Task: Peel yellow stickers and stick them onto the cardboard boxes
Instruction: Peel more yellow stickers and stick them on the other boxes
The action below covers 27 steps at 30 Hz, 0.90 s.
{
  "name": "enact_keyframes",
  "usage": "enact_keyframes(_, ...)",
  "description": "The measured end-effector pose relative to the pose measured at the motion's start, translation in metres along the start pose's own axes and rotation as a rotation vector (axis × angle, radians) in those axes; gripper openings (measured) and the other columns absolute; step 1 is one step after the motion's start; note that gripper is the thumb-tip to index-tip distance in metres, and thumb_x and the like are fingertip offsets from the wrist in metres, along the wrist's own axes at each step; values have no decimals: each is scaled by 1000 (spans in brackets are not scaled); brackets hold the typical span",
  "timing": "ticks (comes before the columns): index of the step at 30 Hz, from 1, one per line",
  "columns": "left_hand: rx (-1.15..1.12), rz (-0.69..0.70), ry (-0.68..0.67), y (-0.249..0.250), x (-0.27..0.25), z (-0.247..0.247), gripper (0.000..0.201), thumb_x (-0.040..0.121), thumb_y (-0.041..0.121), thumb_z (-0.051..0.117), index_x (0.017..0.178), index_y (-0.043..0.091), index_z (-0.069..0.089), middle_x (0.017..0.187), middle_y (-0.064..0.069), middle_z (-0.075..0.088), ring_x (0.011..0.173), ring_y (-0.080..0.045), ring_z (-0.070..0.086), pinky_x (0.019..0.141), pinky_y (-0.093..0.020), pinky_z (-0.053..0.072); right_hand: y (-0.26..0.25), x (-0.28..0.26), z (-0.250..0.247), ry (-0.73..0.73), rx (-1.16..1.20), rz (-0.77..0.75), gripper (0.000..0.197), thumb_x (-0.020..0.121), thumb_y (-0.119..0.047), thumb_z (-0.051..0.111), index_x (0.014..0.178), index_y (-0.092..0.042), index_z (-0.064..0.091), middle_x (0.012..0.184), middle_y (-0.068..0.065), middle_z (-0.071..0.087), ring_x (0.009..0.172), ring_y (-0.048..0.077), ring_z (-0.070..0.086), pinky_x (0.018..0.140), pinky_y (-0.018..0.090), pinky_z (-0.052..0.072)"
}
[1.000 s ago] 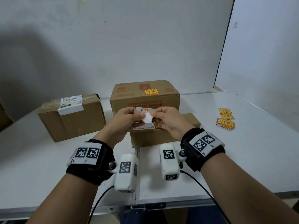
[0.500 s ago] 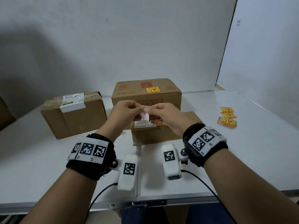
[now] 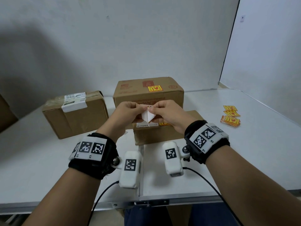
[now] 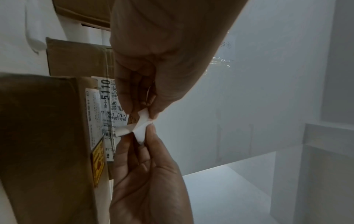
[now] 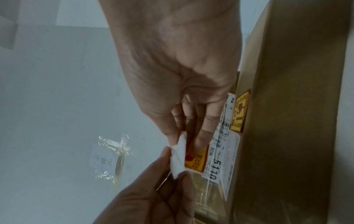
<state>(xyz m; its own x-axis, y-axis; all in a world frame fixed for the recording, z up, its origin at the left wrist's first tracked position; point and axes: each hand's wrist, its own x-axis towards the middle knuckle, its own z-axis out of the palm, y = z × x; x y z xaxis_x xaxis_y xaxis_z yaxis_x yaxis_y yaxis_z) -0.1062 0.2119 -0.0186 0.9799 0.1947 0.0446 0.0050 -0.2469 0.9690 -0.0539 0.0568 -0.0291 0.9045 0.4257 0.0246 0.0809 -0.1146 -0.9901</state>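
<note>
A: The yellow sticker (image 5: 197, 160) is half off its white backing (image 3: 147, 117) right now. My left hand (image 3: 128, 114) pinches the backing between thumb and fingertip, and my right hand (image 3: 169, 114) pinches the sticker itself, both closed tight on the paper. The two layers open in a V between them, held in the air above the low box (image 3: 164, 134).

B: So you're mid-peel. Where does it go?

A: I judge the box on the left (image 3: 75, 114) is the one. It shows only a white shipping label (image 3: 75, 99) on top, while the low box already carries a yellow sticker (image 3: 163, 123) beside its label, and the tall box (image 3: 148, 93) behind has one (image 3: 155, 88) on its top too.

B: And what does the next move need?

A: Pulling the hands further apart until the backing lets go, keeping the glue side off my fingers and the sticker from folding onto itself. Then I'd carry it left and press it flat onto bare cardboard.

B: More stickers after that?

A: The stack of stickers (image 3: 230, 118) sits on the worktop (image 3: 244, 152), well off to my right.
</note>
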Motion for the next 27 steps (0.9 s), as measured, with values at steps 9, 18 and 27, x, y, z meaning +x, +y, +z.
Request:
enact_keyframes(9, -175, -128, 42, -7, 1, 6, 19, 97, 18, 55, 94, 3, 68, 96, -10, 71, 81, -16, 65, 82, -30, 56, 2, -5, 3, 35, 273, 131, 20, 96, -10, 56, 108, 5, 61, 114, 18, 65, 97, 24, 65, 76, 27, 60)
enact_keyframes(18, -249, -122, 181, -8, 3, 1, 19, 98, 17, 54, 84, 7, 63, 73, -3, 58, 69, -10, 56, 80, -27, 53, 0, -1, 8, 135, 335, 122, 19, 98, -10, 53, 111, 2, 57, 108, 15, 62, 85, 19, 64, 77, 26, 58)
enact_keyframes(27, -247, -91, 250, -13, 5, -24, 26, 99, 14, 52, 76, 6, 62, 73, -5, 60, 67, -13, 55, 77, -27, 51, -13, 12, 32, 156, 439, 137, 8, 97, -5, 53, 102, 0, 56, 113, 20, 60, 82, 20, 63, 73, 25, 59)
